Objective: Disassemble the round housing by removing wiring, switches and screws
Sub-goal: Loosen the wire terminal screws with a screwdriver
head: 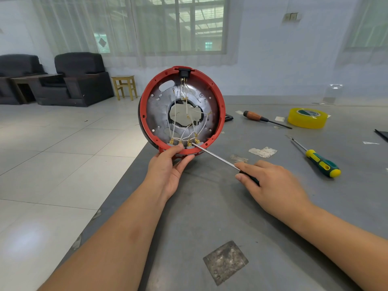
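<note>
The left hand (169,164) grips the red round housing (182,110), the right hand (270,181) grips a screwdriver (218,157), and the tape roll's (307,118) label is too blurry to read.

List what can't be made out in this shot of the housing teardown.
- Head view: screwdriver handle, covered by the right hand.
- Screwdriver tip type, too small among the brass terminals.
- Round housing outer side, facing away.
- Its lower edge, behind the left hand.
- Tape roll label text, too small.
</note>
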Action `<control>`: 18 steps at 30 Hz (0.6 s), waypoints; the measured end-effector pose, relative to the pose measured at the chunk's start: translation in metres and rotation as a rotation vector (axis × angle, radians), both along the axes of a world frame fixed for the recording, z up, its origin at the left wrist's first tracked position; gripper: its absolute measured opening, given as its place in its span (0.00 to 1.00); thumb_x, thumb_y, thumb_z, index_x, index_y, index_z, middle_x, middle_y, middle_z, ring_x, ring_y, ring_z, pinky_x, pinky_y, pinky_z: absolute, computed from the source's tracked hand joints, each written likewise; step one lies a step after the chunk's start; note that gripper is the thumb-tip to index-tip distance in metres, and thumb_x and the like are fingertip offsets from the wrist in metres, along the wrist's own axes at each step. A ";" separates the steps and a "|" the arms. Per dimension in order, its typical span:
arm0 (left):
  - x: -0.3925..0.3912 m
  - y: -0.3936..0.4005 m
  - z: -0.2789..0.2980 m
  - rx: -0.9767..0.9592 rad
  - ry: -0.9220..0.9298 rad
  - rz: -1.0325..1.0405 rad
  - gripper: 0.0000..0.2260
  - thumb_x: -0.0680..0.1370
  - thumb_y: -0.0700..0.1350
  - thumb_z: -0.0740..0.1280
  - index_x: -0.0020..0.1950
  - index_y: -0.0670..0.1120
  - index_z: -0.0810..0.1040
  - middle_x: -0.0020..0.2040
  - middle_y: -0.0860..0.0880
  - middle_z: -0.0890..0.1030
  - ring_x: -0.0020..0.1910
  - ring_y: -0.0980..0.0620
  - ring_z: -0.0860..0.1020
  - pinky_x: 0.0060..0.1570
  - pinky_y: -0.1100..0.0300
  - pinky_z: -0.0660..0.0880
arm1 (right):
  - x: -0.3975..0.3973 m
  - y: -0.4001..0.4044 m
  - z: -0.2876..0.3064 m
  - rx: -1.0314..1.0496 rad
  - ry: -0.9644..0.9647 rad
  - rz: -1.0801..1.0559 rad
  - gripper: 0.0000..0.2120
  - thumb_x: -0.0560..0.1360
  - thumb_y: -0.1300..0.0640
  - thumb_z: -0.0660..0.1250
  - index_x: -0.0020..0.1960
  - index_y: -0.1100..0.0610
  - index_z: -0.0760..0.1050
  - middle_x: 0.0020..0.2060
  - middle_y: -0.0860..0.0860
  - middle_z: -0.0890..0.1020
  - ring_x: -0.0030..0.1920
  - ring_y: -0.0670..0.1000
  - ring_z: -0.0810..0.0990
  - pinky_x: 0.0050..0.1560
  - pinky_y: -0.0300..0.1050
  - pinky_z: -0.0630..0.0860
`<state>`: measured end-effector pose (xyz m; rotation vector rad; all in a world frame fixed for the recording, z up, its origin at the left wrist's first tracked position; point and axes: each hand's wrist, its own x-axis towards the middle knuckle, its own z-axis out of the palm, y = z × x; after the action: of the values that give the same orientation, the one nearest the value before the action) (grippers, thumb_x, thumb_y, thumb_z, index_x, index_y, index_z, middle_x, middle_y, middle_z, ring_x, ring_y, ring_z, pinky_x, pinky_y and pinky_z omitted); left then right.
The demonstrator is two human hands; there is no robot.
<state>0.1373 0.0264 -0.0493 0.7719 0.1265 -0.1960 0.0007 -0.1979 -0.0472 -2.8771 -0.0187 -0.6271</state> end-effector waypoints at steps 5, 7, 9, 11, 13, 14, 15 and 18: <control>-0.001 0.000 0.000 -0.015 0.013 0.007 0.10 0.77 0.31 0.73 0.57 0.36 0.79 0.51 0.37 0.86 0.48 0.40 0.88 0.39 0.50 0.85 | -0.001 0.002 0.000 0.035 0.005 0.015 0.19 0.81 0.38 0.54 0.68 0.39 0.74 0.46 0.44 0.79 0.47 0.51 0.79 0.43 0.51 0.79; -0.001 0.000 0.000 -0.014 0.012 0.003 0.09 0.77 0.31 0.73 0.57 0.36 0.79 0.50 0.38 0.86 0.48 0.40 0.88 0.38 0.50 0.85 | -0.001 0.002 0.000 0.049 0.004 0.015 0.18 0.82 0.39 0.55 0.68 0.39 0.75 0.45 0.44 0.80 0.47 0.50 0.79 0.44 0.50 0.79; -0.002 0.000 -0.001 -0.006 0.005 -0.013 0.09 0.78 0.31 0.73 0.56 0.37 0.79 0.51 0.37 0.85 0.49 0.40 0.88 0.39 0.50 0.85 | -0.002 0.003 0.000 0.067 -0.006 0.013 0.18 0.82 0.39 0.56 0.67 0.39 0.75 0.46 0.44 0.80 0.48 0.50 0.79 0.44 0.50 0.79; -0.002 0.000 0.000 0.001 -0.004 -0.018 0.11 0.78 0.32 0.72 0.59 0.37 0.78 0.55 0.37 0.84 0.49 0.40 0.88 0.40 0.49 0.85 | -0.002 0.002 0.000 0.073 -0.020 0.004 0.17 0.81 0.39 0.57 0.66 0.39 0.76 0.45 0.43 0.80 0.48 0.50 0.80 0.43 0.49 0.79; -0.003 0.000 0.000 0.002 -0.025 -0.005 0.17 0.78 0.31 0.72 0.66 0.40 0.75 0.58 0.37 0.83 0.49 0.41 0.88 0.43 0.47 0.85 | -0.003 0.001 0.001 0.058 -0.015 -0.004 0.17 0.81 0.39 0.56 0.66 0.38 0.76 0.45 0.42 0.80 0.48 0.50 0.80 0.42 0.49 0.79; -0.003 0.000 0.000 0.004 -0.037 0.000 0.21 0.78 0.31 0.71 0.68 0.42 0.73 0.59 0.37 0.82 0.50 0.40 0.88 0.44 0.45 0.85 | -0.004 0.000 0.000 0.045 -0.009 -0.006 0.17 0.81 0.39 0.56 0.67 0.38 0.75 0.45 0.42 0.80 0.48 0.50 0.80 0.42 0.49 0.78; -0.003 0.000 0.000 0.005 -0.042 0.001 0.23 0.78 0.30 0.71 0.71 0.43 0.72 0.61 0.37 0.81 0.50 0.39 0.88 0.45 0.44 0.85 | -0.004 0.000 0.000 0.029 -0.004 -0.009 0.17 0.81 0.38 0.56 0.67 0.37 0.75 0.46 0.42 0.79 0.49 0.50 0.80 0.42 0.48 0.78; -0.004 0.000 0.002 0.007 -0.025 -0.022 0.27 0.78 0.31 0.70 0.75 0.43 0.69 0.65 0.34 0.80 0.51 0.37 0.87 0.44 0.45 0.85 | -0.003 -0.001 0.000 -0.026 0.002 -0.010 0.18 0.81 0.38 0.55 0.68 0.36 0.73 0.48 0.42 0.79 0.50 0.50 0.80 0.40 0.46 0.76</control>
<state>0.1334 0.0267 -0.0472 0.7830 0.0951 -0.2066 -0.0028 -0.1992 -0.0474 -2.9045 -0.0119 -0.6299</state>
